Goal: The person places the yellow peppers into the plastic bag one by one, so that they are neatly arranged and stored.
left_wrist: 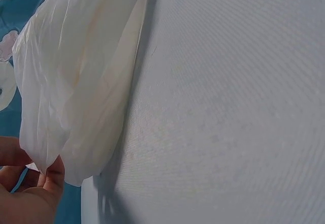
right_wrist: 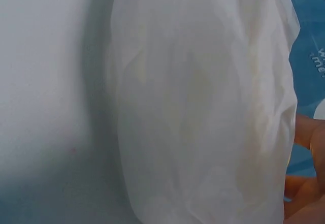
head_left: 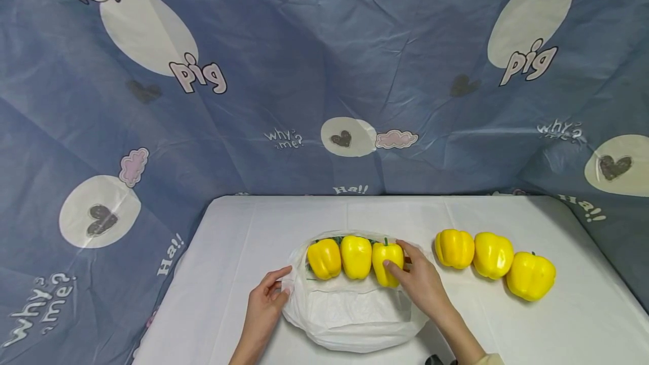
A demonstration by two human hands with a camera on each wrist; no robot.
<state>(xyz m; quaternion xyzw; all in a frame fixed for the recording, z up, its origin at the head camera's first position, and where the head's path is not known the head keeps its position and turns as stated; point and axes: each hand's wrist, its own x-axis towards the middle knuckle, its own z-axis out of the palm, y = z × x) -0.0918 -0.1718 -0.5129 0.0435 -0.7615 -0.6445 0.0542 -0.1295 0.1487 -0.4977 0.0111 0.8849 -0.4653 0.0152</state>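
Observation:
In the head view a white plastic bag lies on the table with its mouth spread wide. Two yellow bell peppers, one at the left and one in the middle, sit inside it. My right hand reaches over the bag's right side and grips a third yellow bell pepper with a green stem. At the left rim my left hand pinches the bag's edge. The left wrist view shows the thin plastic bunched between thumb and fingers. In the right wrist view the bag's side hides the held pepper.
Three more yellow bell peppers, a left one, a middle one and a right one, stand in a slanting row right of the bag. A white cloth covers the table. Blue printed fabric hangs behind and at the sides.

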